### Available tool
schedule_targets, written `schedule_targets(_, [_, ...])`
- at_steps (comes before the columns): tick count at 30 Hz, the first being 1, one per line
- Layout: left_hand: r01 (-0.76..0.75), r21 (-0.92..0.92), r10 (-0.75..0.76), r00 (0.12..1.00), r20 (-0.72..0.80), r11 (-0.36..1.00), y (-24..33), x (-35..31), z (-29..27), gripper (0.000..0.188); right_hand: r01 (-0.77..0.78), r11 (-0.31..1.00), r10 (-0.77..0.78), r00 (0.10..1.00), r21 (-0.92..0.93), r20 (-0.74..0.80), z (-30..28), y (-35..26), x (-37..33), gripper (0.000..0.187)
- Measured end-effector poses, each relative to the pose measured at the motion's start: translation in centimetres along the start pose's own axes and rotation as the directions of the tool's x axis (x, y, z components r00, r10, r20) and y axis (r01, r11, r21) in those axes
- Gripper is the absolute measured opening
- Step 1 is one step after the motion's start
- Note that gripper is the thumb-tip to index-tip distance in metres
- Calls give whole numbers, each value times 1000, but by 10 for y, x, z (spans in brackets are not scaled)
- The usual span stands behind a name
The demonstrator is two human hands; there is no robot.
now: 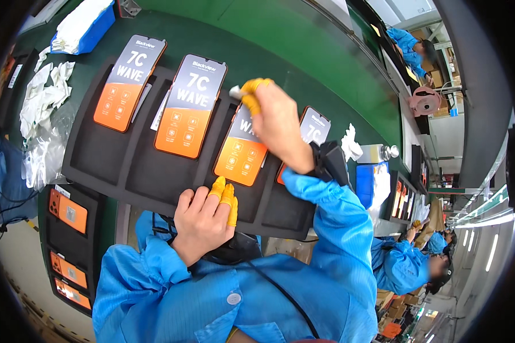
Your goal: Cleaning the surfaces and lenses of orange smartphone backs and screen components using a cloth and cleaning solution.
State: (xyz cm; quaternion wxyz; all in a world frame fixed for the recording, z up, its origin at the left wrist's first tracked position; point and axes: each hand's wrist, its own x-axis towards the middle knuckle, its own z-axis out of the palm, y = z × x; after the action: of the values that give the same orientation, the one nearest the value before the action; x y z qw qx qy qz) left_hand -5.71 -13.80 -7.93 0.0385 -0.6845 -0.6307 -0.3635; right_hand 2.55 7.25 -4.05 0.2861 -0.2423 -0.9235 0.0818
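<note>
A black tray (74, 162) with compartments holds several smartphones faced in grey and orange. Over the upper end of the third phone (240, 151) from the left is my right hand (277, 117), closed on a small white wipe (235, 91). Yellow finger cots cover some fingertips on both hands. My left hand (206, 220) is open at the tray's near edge, its fingertips beside that phone's lower end. Two more phones lie to the left, the second phone (190, 106) and the first phone (129, 83). My right forearm partly hides a fourth phone (315, 127).
Crumpled white wipes (43, 97) and clear plastic lie left of the tray. Blue bins (99, 31) (365, 186) stand at far left and right, near a metal-topped bottle (377, 152). Another phone tray (48, 228) sits lower left. Co-workers (403, 266) in blue are at right.
</note>
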Motion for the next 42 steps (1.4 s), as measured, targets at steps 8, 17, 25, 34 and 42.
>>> schedule_targets(8, [-40,-115,45,998,45,993,-13,1,-42,33,168,966,-219,936,198,276,-13,-60,-66,27])
schedule_targets(17, [27,-129,9,962,275,991,-45,-11,-56,40,172,958,-264,842,229,470,-36,-58,-76,23])
schedule_targets(25, [109,-340,-29,972,232,934,-6,-6,-47,40,146,985,-155,982,87,105,-36,-38,23,20])
schedule_targets(34, [253,331,-305,945,116,909,-20,-3,-46,30,111,992,-118,984,58,132,34,-49,16,15])
schedule_targets(42, [235,342,-267,962,48,910,-23,-10,-41,21,232,970,-230,972,66,-37,49,-34,54,20])
